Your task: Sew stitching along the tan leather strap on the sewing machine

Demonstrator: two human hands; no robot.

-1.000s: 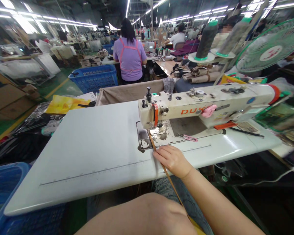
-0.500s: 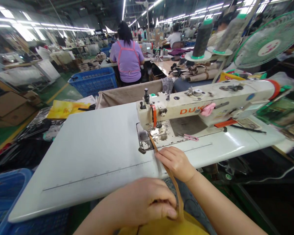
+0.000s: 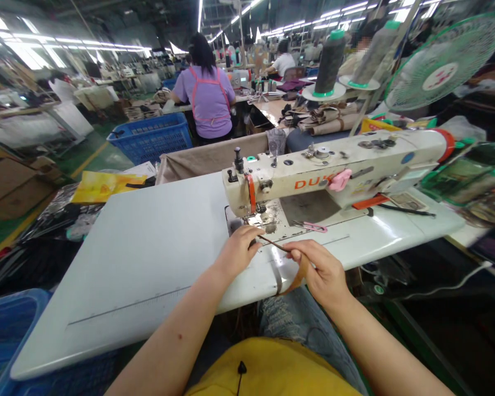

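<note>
A narrow tan-brown strip [image 3: 300,274] is stretched between my two hands in front of the sewing machine [image 3: 313,179], and its loose part curls down over the table's front edge. My left hand [image 3: 241,248] is closed around the strip's far end, close to the needle plate; the exact grip of the fingertips is partly hidden. To the right, my right hand [image 3: 324,272] pinches the strip between thumb and fingers. Between the hands the strip appears edge-on as a thin dark line. Pink-handled thread snips [image 3: 313,226] lie on the machine bed, beyond my right hand.
The white sewing table [image 3: 157,236] has a printed ruler line. Thread cones [image 3: 329,66] and a green fan [image 3: 441,74] stand behind the machine. A blue basket [image 3: 150,137] and a co-worker in purple [image 3: 212,104] are farther back. Another blue crate [image 3: 16,324] sits at lower left.
My left hand has moved from near my lap up and forward to the needle area. My right hand has shifted right and turned, drawing the strip sideways. The view has shifted slightly.
</note>
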